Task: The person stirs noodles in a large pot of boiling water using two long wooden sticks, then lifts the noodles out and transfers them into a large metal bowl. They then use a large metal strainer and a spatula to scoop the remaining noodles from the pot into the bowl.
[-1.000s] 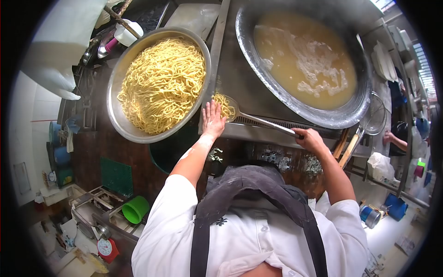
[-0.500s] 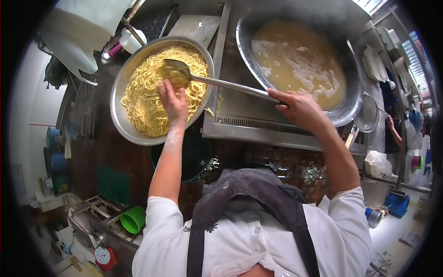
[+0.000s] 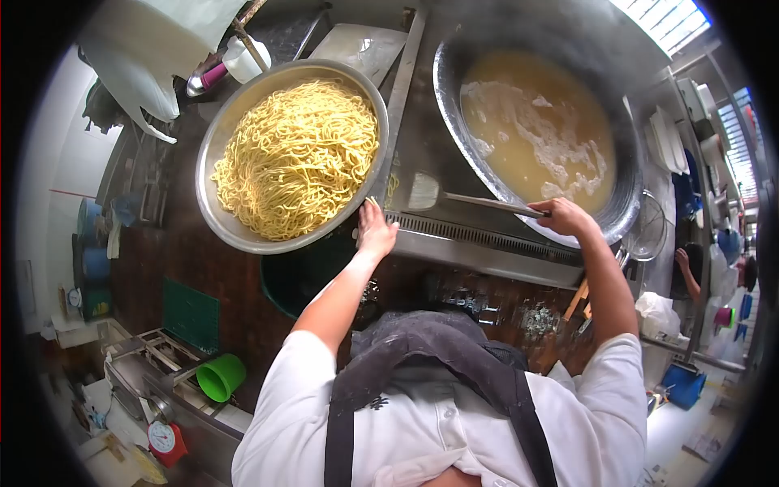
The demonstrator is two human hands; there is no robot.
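Note:
My right hand point(image 3: 568, 219) is closed around the handle end of a long metal wok spatula point(image 3: 479, 200), in front of the big wok point(image 3: 450, 122) of cloudy, foamy liquid point(image 3: 527, 122). The spatula's blade hangs over the counter between wok and bowl, apart from the noodles. My left hand point(image 3: 376, 233) is by the lower right rim of a wide metal bowl point(image 3: 213, 195), fingers stretched out, tips at a pale noodle bit by the counter edge. Yellow noodles point(image 3: 296, 158) are heaped in the bowl. A few stray noodles point(image 3: 393, 188) lie on the counter.
A slotted grate point(image 3: 479, 235) runs along the counter's front. A wire strainer point(image 3: 647, 230) hangs right of the wok. Below the bowl stands a dark green tub point(image 3: 280, 280). A green bucket point(image 3: 221, 378) and red scale point(image 3: 166, 442) are lower left. Another person's arm point(image 3: 688, 276) shows far right.
The spatula has come out of the noodles and moved right, over the counter. My left hand has left the noodles for the bowl's lower right side. My right hand moved right and down.

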